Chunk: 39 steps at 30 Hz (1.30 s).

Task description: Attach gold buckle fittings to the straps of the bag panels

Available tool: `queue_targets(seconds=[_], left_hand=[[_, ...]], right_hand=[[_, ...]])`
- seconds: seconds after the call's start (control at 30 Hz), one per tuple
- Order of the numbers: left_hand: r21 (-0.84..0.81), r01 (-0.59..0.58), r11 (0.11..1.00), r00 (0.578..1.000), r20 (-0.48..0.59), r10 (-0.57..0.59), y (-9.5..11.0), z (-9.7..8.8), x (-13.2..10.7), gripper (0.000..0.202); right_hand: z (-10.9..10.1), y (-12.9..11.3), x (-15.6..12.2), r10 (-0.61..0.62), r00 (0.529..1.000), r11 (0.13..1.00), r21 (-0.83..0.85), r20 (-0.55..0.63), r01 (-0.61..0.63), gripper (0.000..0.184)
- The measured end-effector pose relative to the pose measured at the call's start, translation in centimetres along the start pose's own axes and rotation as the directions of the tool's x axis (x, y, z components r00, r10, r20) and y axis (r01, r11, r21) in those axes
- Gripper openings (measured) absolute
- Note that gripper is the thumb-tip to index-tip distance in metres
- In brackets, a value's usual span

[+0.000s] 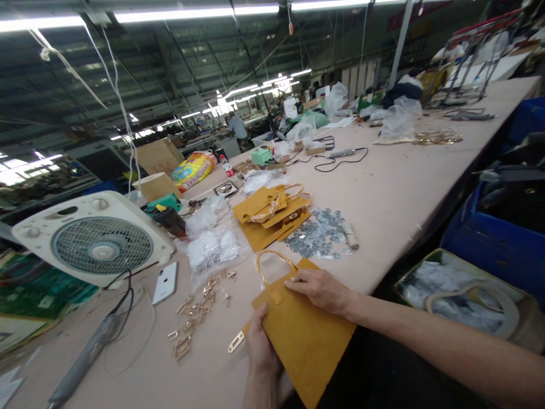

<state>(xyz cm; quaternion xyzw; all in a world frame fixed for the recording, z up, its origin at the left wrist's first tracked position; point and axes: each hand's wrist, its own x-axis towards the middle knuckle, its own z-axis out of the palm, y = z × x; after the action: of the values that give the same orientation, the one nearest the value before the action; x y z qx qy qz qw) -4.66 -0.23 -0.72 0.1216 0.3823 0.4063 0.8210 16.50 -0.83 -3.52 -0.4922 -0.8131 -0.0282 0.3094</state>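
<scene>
A mustard-yellow bag panel [310, 341] with a clear-wrapped curved handle [272, 255] lies tilted over the table's front edge. My left hand [261, 343] is closed on its left edge, thumb on top and fingers underneath. A strap end with a gold slotted plate [236, 342] sticks out beside that hand. My right hand [319, 289] rests on the panel beside the handle's base, fingers curled against the upper part; its thumb is hardly visible. Beyond the handle is a stack of similar yellow bag pieces [272, 213], some with wrapped handles.
Loose gold fittings [198, 309] lie to the left, near a white phone [165, 283] and a box fan [102, 244]. Small silver plates [317, 233] are heaped behind the panel. A grey corded tool [85, 358] lies front left. Blue bins [494, 238] stand at right.
</scene>
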Motion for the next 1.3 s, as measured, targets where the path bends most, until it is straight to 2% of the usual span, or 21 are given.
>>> queue_targets(seconds=[0.13,0.23,0.43,0.77,1.0,1.17,1.3], left_hand=[[0.028,0.000,1.000,0.999,-0.052,0.002,-0.4,0.2,0.1,0.042],[0.019,0.010,1.000,0.997,-0.074,-0.009,-0.6,0.6,-0.1,0.041],[-0.040,0.015,0.999,1.000,-0.018,-0.016,-0.4,0.7,-0.2,0.042],[-0.045,0.022,0.999,0.999,0.042,-0.020,-0.2,0.3,0.1,0.043],[-0.067,0.004,0.998,1.000,0.022,-0.003,-0.4,0.2,0.2,0.045],[-0.078,0.001,0.997,1.000,0.022,0.001,-0.3,0.2,0.3,0.043],[-0.110,-0.017,0.994,0.999,0.044,0.022,-0.2,0.3,0.2,0.044]], right_hand=[[0.1,0.1,-0.2,0.067,0.995,0.989,0.133,-0.068,-0.057,0.031],[0.1,-0.1,-0.4,0.064,0.992,0.989,0.143,-0.108,-0.048,0.032],[0.0,-0.4,-0.4,0.015,0.996,0.994,0.109,-0.085,-0.006,0.031],[-0.9,-0.7,-0.7,-0.064,0.998,0.993,0.102,-0.026,0.066,0.042],[-0.7,-1.9,-0.7,-0.095,0.995,0.995,-0.020,0.037,0.095,0.047],[0.0,-2.2,-1.0,-0.028,0.997,0.999,-0.018,0.071,0.029,0.056],[0.9,-2.0,-1.3,0.030,0.999,0.999,0.015,0.014,-0.030,0.065]])
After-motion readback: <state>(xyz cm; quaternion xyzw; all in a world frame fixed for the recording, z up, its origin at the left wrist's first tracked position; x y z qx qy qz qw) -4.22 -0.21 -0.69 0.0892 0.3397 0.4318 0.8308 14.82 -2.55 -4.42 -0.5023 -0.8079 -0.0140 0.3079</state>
